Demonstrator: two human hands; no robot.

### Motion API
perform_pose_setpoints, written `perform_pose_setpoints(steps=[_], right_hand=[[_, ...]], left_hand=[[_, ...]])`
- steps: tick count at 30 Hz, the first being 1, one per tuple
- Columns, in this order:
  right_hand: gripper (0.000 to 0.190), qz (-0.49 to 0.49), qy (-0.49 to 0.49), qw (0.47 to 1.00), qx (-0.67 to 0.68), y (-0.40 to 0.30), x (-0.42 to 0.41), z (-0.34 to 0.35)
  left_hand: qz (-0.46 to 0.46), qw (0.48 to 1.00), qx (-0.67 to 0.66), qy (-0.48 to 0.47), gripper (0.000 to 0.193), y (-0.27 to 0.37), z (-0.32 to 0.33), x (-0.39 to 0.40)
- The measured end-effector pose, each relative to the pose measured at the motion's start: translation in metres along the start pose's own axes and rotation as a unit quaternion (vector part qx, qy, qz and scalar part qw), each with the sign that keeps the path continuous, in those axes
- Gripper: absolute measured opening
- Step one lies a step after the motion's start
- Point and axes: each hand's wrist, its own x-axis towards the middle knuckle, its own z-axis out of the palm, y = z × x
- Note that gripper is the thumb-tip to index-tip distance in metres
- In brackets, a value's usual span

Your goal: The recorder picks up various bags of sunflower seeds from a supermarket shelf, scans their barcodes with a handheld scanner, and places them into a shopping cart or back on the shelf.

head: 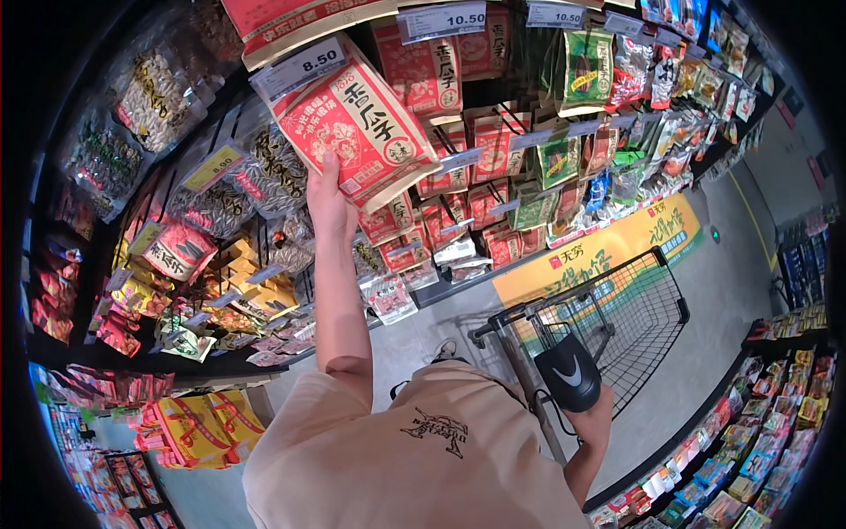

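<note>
My left hand (pixel 330 198) is raised to the shelf rack, its thumb on the front of a red and tan bag of sunflower seeds (pixel 353 125). The bag hangs tilted just below a price tag (pixel 301 66); the fingers behind it are hidden. My right hand (pixel 591 413) is low on the right, against the underside of a black cap (pixel 568 370) with a white swoosh, by the near end of a wire shopping cart (pixel 641 330). The cap covers part of that hand, but its fingers appear closed on it.
More red seed bags (pixel 499 149) and green bags (pixel 558 155) hang on hooks to the right. Clear bags of seeds (pixel 264 165) hang on the left. Yellow gift boxes (pixel 198 430) stand at lower left. Another shelf of packaged snacks (pixel 740 449) curves along the lower right.
</note>
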Motion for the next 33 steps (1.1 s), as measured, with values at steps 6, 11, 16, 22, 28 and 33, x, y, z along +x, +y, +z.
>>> perform_pose_setpoints(steps=[6, 11, 16, 22, 28, 33], right_hand=[[0.034, -0.004, -0.008, 1.000, -0.016, -0.006, -0.005, -0.005], [0.037, 0.000, 0.003, 1.000, -0.024, -0.006, -0.015, -0.006], [0.035, 0.035, 0.035, 0.996, 0.070, -0.019, -0.025, -0.007], [0.055, 0.112, 0.093, 0.947, 0.285, -0.033, -0.041, 0.000], [0.055, 0.128, 0.134, 0.943, 0.277, -0.055, -0.051, 0.014], [0.046, 0.144, 0.086, 0.950, 0.262, -0.053, -0.051, 0.029]], left_hand=[[-0.041, 0.997, -0.021, -0.063, 0.034, -0.012, 0.024, -0.021], [-0.257, 0.951, -0.108, -0.131, 0.039, -0.055, 0.039, -0.070], [-0.422, 0.840, -0.264, -0.215, 0.039, -0.120, 0.050, -0.126], [-0.495, 0.732, -0.391, -0.257, 0.052, -0.159, 0.087, -0.167], [-0.474, 0.666, -0.500, -0.286, 0.034, -0.171, 0.125, -0.183], [-0.462, 0.645, -0.539, -0.282, 0.031, -0.196, 0.133, -0.185]])
